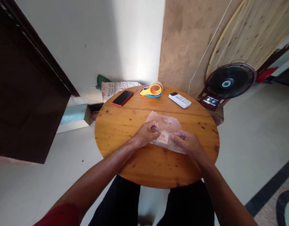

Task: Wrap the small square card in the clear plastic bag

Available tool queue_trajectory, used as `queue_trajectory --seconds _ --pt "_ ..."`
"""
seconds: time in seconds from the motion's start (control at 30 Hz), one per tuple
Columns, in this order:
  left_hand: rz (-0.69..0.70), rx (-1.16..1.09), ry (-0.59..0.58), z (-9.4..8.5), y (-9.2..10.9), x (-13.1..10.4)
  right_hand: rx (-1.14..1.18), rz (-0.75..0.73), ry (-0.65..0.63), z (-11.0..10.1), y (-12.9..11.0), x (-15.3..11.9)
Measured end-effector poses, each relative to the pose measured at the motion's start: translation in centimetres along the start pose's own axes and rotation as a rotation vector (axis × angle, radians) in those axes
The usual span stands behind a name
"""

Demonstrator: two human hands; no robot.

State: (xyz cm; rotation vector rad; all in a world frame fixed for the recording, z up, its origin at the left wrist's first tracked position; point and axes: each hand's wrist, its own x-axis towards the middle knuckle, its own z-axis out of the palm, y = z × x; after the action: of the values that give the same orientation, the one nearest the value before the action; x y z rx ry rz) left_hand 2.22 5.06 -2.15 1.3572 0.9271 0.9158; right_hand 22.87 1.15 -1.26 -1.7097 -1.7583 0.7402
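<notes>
A sheet of clear bubble wrap [166, 123] lies on the round wooden table [116, 128]. On its lower part rests a small whitish packet with red print [163, 137]. My left hand [146, 133] pinches the wrap just left of the packet, fingers closed. To the right of the packet, my right hand [188, 142] also has its fingers closed on the wrap. The wrap between the hands is partly raised around the packet, and its far part spreads flat beyond them.
Along the table's far side are a red-edged black phone [122, 98], an orange and blue tape dispenser [152, 90] and a white device [180, 100]. A black fan [226, 83] stands beyond the right edge. Printed sacking [115, 88] lies behind the table.
</notes>
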Motion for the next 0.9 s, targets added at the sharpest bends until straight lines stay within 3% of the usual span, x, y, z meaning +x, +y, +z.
queue_trajectory --seconds 0.17,0.33,0.43,0.5,0.63,0.73,0.9 --pt "-0.013 -0.002 -0.019 0.0 0.0 -0.1 -0.121 -0.092 0.146 1.1 0.4 -0.4" --pt "-0.013 0.0 -0.024 -0.1 0.1 -0.2 -0.092 -0.435 0.295 1.6 0.6 -0.7" --pt "-0.008 -0.026 -0.032 0.0 0.2 -0.2 -0.208 -0.664 0.263 1.6 0.2 -1.0" --pt "-0.008 -0.042 -0.035 0.1 0.3 -0.2 -0.314 -0.74 0.214 1.6 -0.1 -1.1" --pt "-0.03 0.004 -0.057 -0.4 0.8 -0.5 -0.431 -0.719 0.182 2.0 -0.3 -1.3" --pt "-0.052 0.121 -0.088 -1.8 1.1 -0.9 -0.453 -0.699 0.198 2.1 -0.3 -1.5" --pt "-0.102 0.274 -0.009 -4.0 1.1 -1.6 -0.458 -0.715 0.206 2.2 -0.2 -1.6"
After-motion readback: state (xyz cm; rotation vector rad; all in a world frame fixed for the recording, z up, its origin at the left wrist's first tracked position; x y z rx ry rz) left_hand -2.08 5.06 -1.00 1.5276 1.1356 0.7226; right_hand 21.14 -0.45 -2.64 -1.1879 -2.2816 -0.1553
